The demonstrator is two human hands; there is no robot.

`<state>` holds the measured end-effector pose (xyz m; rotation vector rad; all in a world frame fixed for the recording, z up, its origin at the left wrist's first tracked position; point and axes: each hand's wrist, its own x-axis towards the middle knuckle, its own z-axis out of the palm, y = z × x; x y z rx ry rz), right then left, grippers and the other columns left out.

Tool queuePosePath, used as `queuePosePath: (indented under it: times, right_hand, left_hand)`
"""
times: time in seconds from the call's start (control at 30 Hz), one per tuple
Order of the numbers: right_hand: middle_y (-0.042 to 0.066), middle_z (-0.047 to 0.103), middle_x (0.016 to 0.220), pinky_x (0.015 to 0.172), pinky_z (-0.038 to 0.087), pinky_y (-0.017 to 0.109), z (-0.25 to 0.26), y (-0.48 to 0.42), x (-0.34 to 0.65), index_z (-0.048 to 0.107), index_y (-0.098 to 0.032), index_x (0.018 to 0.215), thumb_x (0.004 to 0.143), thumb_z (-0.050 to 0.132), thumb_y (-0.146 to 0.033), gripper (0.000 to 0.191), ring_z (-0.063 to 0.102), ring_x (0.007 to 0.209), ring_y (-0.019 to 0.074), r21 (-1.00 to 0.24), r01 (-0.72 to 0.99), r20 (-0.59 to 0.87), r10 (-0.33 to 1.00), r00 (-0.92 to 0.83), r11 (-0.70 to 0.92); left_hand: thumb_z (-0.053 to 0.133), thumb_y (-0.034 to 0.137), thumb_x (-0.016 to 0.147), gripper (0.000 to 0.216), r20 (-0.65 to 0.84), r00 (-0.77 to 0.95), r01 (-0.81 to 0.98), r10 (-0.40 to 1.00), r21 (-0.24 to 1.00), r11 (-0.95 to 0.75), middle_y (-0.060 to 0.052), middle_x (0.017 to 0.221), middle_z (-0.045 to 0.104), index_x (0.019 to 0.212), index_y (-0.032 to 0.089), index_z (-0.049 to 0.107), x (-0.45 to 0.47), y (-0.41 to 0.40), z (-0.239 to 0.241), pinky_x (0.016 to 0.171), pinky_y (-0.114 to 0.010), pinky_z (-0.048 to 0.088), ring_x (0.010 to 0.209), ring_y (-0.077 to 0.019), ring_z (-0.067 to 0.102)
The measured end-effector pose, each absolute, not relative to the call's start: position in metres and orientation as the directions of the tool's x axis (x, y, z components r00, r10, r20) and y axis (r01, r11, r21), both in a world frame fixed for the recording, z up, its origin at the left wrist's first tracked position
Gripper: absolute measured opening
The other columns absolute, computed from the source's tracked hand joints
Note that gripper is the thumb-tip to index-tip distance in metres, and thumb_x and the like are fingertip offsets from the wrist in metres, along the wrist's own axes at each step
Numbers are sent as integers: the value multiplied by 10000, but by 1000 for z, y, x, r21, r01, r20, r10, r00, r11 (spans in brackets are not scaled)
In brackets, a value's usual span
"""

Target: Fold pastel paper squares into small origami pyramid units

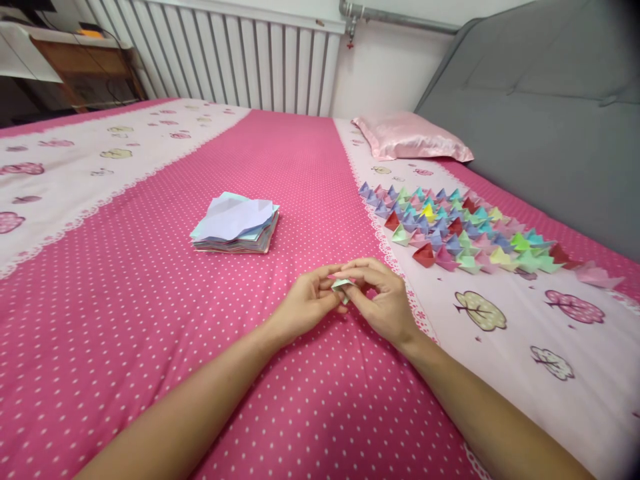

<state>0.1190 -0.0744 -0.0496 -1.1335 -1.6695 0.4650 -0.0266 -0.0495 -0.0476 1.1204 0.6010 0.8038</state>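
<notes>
Between my two hands is a small piece of folded pale green paper [343, 285], partly hidden by the fingers. My left hand [306, 300] pinches it from the left, thumb in front. From the other side my right hand [381, 297] grips it too, its thumb pressed against the paper and its fingers curled behind. Both hands are just above the pink dotted bedspread [310, 160]. Ahead and to the left lies a stack of coloured paper sheets [235, 223], a lilac one on top. Rows of small folded paper boats [455, 227] in many colours stand to the right.
A pink pillow [410, 137] lies at the far right against a grey padded headboard [540, 100]. A white radiator [225, 57] and a pipe [400, 17] run along the back wall. A wooden desk [80, 60] stands at the far left.
</notes>
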Motion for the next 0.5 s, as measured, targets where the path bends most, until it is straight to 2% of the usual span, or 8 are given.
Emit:
queuePosePath:
  times: [0.13,0.23,0.33,0.5]
  right_hand:
    - [39,595,1027,718,508,328,-49,-73,121,699,-318,948,811,559,-173,243,582,926,181,-753,433,502,858,-107,495]
    - [46,556,1098,782,504,363,-47,-73,125,681,-326,1009,807,538,-146,307,558,999,198,-760,416,486,861,-149,500]
    - [49,519,1177,825,492,403,-46,-72,128,665,-328,1056,809,512,-144,344,532,1058,224,-781,390,451,872,-190,489]
    - [42,542,1186,897,463,429,-49,-69,128,711,-328,939,793,616,-265,185,513,1102,229,-804,390,448,889,-98,448]
  left_hand:
    - [628,192,751,272,-49,535,-289,844,928,237,-77,925,667,1014,125,609,-28,-49,-46,660,-232,503,690,-105,608]
    - [595,173,771,322,-74,508,-343,858,896,281,-96,985,663,1090,130,588,-29,-49,-43,692,-235,501,762,-124,623]
    - [583,92,737,408,-87,497,-406,863,856,320,-83,947,675,1142,140,569,-30,-49,-40,729,-246,489,777,-126,627]
    - [670,123,704,552,-24,518,-384,855,887,257,-61,842,691,1231,146,509,-32,-47,-41,748,-265,458,735,-121,622]
